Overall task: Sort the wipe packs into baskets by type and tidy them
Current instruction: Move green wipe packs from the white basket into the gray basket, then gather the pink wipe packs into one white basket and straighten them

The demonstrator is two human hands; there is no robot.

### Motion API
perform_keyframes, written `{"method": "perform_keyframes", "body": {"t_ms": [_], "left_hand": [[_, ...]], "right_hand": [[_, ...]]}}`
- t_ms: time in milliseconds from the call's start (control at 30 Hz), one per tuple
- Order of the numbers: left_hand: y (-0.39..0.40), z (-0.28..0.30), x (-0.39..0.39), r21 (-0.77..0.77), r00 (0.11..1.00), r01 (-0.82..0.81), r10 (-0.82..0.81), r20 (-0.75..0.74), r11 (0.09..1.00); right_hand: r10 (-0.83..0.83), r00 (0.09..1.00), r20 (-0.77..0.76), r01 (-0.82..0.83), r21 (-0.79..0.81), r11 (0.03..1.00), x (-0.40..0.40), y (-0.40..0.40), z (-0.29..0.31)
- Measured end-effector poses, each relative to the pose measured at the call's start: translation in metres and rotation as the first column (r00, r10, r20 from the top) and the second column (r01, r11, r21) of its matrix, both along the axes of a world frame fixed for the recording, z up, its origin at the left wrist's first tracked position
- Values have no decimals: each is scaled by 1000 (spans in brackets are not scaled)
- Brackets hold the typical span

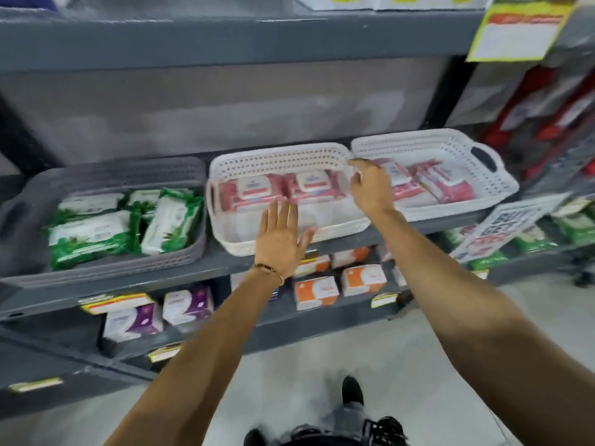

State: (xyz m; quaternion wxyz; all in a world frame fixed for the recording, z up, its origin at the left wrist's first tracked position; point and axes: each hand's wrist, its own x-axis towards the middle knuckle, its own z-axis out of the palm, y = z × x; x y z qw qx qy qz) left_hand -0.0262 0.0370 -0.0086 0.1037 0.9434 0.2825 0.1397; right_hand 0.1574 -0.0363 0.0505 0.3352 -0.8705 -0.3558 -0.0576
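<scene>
Three baskets stand side by side on a grey shelf. The grey basket [106,262] on the left holds several green wipe packs [87,235]. In the middle white basket [277,159], two pink wipe packs [248,191] lie at the back. The right white basket [450,140] holds more pink packs [446,185], lying askew. My left hand [280,239] hovers flat and open over the front of the middle basket. My right hand [370,185] is at the gap between the two white baskets, fingers loosely curled, holding nothing that I can see.
The shelf below carries purple boxes [135,320] and orange boxes [317,291] with yellow price tags. Green packs [534,238] and a sale sign [505,226] sit at the lower right. A shelf board [225,40] runs overhead. My feet stand on light floor.
</scene>
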Motion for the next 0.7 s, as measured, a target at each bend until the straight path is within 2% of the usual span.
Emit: {"method": "perform_keyframes", "body": {"t_ms": [100, 167, 267, 333, 500, 600, 700], "left_hand": [[-32, -2, 56, -17, 1000, 16, -16, 3, 1000], [-47, -3, 89, -23, 1000, 7, -7, -10, 1000], [-62, -4, 133, -38, 999, -29, 28, -23, 999], [-66, -5, 150, -36, 996, -86, 85, -36, 996], [-74, -8, 156, -6, 979, -205, 205, -3, 979], [-77, -5, 156, 6, 974, -226, 226, 32, 974], [-77, -4, 156, 13, 973, -228, 228, 20, 973]], "right_hand": [[-131, 991, -4, 130, -39, 991, 58, -41, -8], [-169, 984, -64, 158, -148, 976, 94, -58, -13], [-178, 972, -155, 113, -359, 927, 142, -73, -22], [-151, 969, -198, 50, -441, 896, 160, -77, -27], [-102, 935, -339, -48, -407, 912, 170, -68, -37], [-72, 941, -332, -106, -487, 867, 161, -53, -39], [-93, 948, -305, -86, -524, 848, 157, -42, -40]]}}
